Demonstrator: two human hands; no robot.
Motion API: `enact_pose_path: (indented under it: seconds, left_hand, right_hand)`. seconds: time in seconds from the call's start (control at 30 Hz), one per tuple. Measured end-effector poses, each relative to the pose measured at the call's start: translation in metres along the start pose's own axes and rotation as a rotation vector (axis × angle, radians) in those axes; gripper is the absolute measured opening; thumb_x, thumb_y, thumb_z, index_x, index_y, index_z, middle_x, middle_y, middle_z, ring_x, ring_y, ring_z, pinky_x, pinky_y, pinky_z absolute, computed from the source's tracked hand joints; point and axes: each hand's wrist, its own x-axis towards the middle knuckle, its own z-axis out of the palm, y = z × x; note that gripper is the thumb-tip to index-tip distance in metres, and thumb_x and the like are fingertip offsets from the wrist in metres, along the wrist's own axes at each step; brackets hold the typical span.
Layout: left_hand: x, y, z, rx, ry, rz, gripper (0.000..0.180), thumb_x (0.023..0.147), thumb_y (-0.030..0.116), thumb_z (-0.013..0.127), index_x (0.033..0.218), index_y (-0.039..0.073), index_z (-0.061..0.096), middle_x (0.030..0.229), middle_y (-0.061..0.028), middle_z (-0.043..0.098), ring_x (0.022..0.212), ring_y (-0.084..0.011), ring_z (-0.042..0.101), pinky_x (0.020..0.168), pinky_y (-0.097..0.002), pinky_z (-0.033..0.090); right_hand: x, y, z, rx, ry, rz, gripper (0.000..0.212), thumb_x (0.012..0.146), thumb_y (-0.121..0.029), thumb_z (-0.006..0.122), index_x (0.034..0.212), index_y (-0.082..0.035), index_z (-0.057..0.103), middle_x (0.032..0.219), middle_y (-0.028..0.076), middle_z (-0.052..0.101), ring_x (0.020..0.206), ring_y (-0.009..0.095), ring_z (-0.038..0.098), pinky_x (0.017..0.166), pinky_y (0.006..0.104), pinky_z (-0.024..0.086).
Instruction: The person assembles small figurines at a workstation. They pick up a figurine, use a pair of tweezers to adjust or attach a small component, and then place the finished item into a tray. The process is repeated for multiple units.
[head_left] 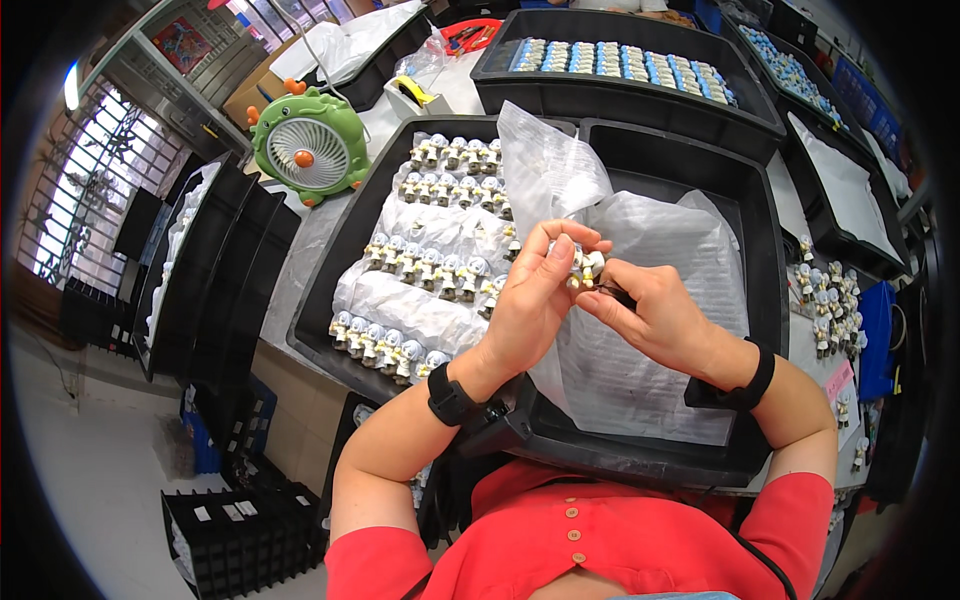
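Note:
My left hand (pixel 545 275) is closed around a small white figurine (pixel 587 266) with yellow bits, held up over the trays. From the right, my right hand (pixel 645 300) pinches a thin dark tool (pixel 615 294) whose tip meets the figurine; its exact kind is too small to make out. Under my left forearm lies a black tray (pixel 318 335) with rows of similar figurines (pixel 430 268) bedded between white wrapping sheets. Beneath my right hand, a sheet of white foam wrap (pixel 660 380) lines a second black tray (pixel 765 250).
A green fan (pixel 308 145) stands at the back left, near a tape dispenser (pixel 418 97). Behind is a black tray (pixel 620 105) of blue-and-white pieces. More figurines (pixel 828 300) and a blue bin (pixel 877 340) sit at right. Stacked black trays (pixel 215 270) rise at left.

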Motion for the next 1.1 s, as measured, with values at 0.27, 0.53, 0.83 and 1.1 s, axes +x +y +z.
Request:
enact_pose_path:
  seconds: [0.27,0.53,0.83,1.1]
  left_hand:
    - [0.001,0.001,0.0,0.066,0.05,-0.071,0.044,0.099,0.04,0.034,0.128,0.007,0.036,0.116,-0.0096,0.047,0.101,-0.0198,0.055,0.085,-0.0338,0.048]
    - [0.002,-0.002,0.0,0.249,0.05,-0.123,0.057,0.096,0.05,0.035,0.135,0.009,0.03,0.117,-0.0088,0.045,0.102,-0.0155,0.055,0.081,-0.0281,0.048]
    - [0.002,-0.002,0.0,0.323,0.015,-0.125,0.06,0.095,0.052,0.036,0.138,0.011,0.026,0.113,-0.0067,0.048,0.099,-0.0137,0.056,0.078,-0.0256,0.049]
    - [0.001,-0.004,-0.006,0.397,0.006,-0.138,0.061,0.095,0.05,0.038,0.14,0.012,0.021,0.113,-0.0071,0.048,0.089,-0.0117,0.058,0.071,-0.0258,0.051]
  right_hand:
    - [0.003,0.001,-0.004,0.036,0.068,0.0,0.042,0.08,-0.023,0.072,0.11,-0.004,0.049,0.072,0.013,0.062,0.061,0.023,0.062,0.057,0.0308,0.047]
    - [0.002,0.007,-0.002,0.029,0.017,-0.036,0.052,0.077,-0.028,0.074,0.117,-0.003,0.049,0.068,0.01,0.058,0.057,0.019,0.056,0.055,0.0296,0.044]
    - [0.004,0.014,-0.002,0.169,-0.028,0.024,0.052,0.078,-0.03,0.073,0.117,-0.004,0.051,0.061,0.005,0.051,0.055,0.013,0.049,0.055,0.0271,0.041]
    - [0.006,0.01,-0.007,0.254,-0.156,0.064,0.051,0.078,-0.022,0.07,0.122,-0.009,0.047,0.062,0.005,0.059,0.057,0.014,0.057,0.058,0.0266,0.044]
